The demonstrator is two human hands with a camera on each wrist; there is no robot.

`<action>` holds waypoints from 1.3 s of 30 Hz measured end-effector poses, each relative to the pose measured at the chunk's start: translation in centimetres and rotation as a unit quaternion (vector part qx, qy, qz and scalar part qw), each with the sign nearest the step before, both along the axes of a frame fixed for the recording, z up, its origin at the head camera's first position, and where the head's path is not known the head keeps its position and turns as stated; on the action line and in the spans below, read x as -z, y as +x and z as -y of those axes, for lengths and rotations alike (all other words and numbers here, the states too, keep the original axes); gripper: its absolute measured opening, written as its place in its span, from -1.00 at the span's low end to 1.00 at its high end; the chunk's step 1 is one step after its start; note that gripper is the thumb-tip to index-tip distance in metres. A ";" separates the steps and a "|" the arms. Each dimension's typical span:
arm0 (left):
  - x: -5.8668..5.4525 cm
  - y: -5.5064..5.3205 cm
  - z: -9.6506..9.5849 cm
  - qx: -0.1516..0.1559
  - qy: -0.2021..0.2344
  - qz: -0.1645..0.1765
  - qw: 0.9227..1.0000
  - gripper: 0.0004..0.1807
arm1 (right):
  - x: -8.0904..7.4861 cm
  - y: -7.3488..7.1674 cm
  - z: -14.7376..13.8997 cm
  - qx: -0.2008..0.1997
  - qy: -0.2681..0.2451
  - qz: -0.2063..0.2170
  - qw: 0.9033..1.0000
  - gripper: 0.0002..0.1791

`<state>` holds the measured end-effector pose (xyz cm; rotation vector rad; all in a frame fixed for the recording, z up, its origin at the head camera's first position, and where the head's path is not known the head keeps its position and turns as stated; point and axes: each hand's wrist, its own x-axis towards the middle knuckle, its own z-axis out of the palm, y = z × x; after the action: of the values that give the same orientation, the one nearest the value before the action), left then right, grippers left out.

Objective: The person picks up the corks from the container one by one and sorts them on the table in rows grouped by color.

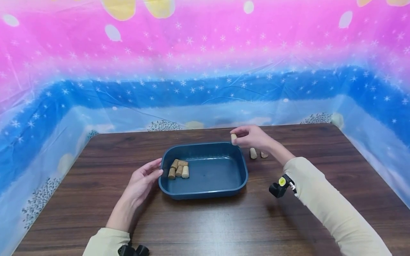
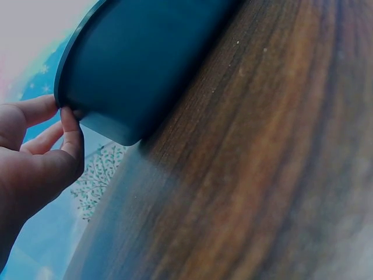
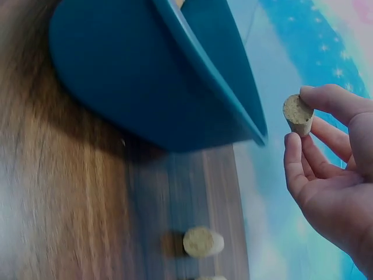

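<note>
My right hand [image 1: 251, 137] pinches a cork [image 3: 298, 114] between thumb and fingertips, just above the far right corner of a dark blue rectangular tub [image 1: 205, 195]. In the right wrist view, the cork's round end faces the camera, outside the tub's rim. My left hand [image 1: 142, 181] holds the tub's left side, thumb and fingertips at the rim; the left wrist view shows this hand [image 2: 41, 151] close. Several corks [image 1: 179, 171] lie and stand together at the left end inside the tub.
A pale cork [image 1: 253, 153] stands on the brown wooden table [image 1: 205, 227] right of the tub. Beside it, another cork [image 1: 264, 155] is partly covered by my right forearm. A pink and blue snowflake cloth [image 1: 205, 71] hangs around the table's back and sides.
</note>
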<state>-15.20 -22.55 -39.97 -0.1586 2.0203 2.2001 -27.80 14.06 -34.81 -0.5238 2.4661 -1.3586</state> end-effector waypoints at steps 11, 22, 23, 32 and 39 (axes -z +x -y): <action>0.1 -0.1 -0.1 0.000 -0.002 0.003 1.000 -0.40 | 0.4 -0.9 -3.3 0.033 0.009 -0.008 0.999 -0.49; 0.0 -0.1 -0.1 -0.002 0.003 -0.003 1.000 -0.40 | 1.0 -1.0 -5.9 0.058 0.004 0.011 0.998 -0.44; 0.0 -0.1 -0.1 -0.002 0.002 -0.002 1.000 -0.40 | 1.1 -1.1 -6.2 0.059 0.003 0.013 0.998 -0.45; 0.0 -0.1 -0.1 0.000 -0.001 0.003 1.000 -0.40 | 2.2 -1.2 -8.6 0.071 0.018 0.019 0.997 -0.45; 0.0 -0.1 -0.1 -0.003 0.001 -0.001 1.000 -0.40 | 3.0 -1.1 -10.2 0.072 0.030 0.011 0.997 -0.47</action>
<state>-15.26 -22.46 -39.98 -0.1623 2.0219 2.2070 -28.93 24.23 -37.83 -0.3214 2.5614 -1.3289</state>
